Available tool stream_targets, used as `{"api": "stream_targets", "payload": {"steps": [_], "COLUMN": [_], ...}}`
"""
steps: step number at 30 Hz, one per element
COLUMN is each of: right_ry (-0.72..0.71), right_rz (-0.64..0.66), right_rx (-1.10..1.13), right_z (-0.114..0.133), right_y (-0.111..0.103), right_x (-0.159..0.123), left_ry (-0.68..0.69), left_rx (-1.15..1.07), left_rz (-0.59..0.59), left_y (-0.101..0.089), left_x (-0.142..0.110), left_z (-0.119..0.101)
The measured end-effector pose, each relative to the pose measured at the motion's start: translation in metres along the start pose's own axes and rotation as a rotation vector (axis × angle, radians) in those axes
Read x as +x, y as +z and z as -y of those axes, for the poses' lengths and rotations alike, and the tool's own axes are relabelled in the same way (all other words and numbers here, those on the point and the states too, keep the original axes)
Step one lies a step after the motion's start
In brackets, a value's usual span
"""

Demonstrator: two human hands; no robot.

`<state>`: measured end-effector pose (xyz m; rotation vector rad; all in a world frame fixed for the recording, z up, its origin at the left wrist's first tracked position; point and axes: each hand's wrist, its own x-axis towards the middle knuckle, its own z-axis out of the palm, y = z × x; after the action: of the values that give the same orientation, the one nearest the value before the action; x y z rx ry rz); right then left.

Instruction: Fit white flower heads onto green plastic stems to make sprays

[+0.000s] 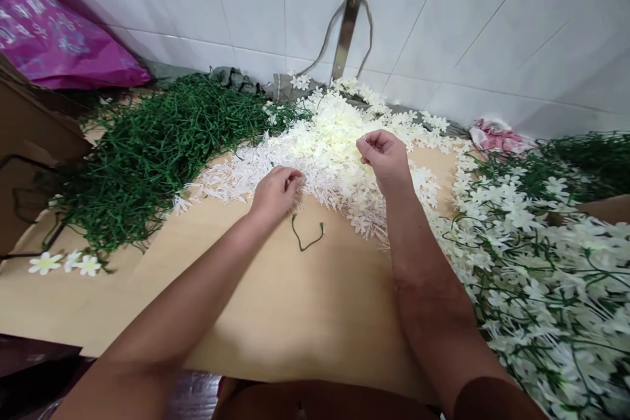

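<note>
My left hand (275,191) is curled shut at the near edge of a pile of loose white flower pieces (325,144). It pinches a thin green stem (306,236) that trails down onto the wooden tabletop (275,295). My right hand (384,156) hovers over the same pile with its fingers pinched together. What it holds is too small to make out.
A heap of green stems (147,151) fills the left of the table. Finished white-flower vines (536,262) cover the right. Three loose flowers (63,263) lie at the left edge. A pink bag (54,39) and a cardboard box (29,138) stand at the left, against the white tiled wall (443,20).
</note>
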<state>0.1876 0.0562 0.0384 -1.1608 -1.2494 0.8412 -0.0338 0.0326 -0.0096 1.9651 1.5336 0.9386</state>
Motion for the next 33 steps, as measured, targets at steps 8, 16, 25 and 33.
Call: {"api": "stream_targets", "payload": {"steps": [8,16,25,33], "right_ry": [-0.060,-0.066,0.002,-0.196], "right_rz": [0.072,0.166,0.228,0.192], "right_rx": [0.082,0.084,0.026,-0.080], "right_z": [0.009,-0.004,-0.021,-0.024], "right_y": [0.000,0.011,0.044,0.050], "right_x": [0.000,-0.006,-0.025,-0.032], "left_ry": [0.211,-0.169,-0.517,-0.442], "left_rx": [0.480,-0.307,-1.001,-0.931], "left_rz": [0.110,0.047,0.021,-0.041], "left_y": [0.037,0.027,0.007,0.013], "left_x": [0.036,0.039,0.021,0.021], "left_z": [-0.054,-0.044,-0.033,-0.027]}}
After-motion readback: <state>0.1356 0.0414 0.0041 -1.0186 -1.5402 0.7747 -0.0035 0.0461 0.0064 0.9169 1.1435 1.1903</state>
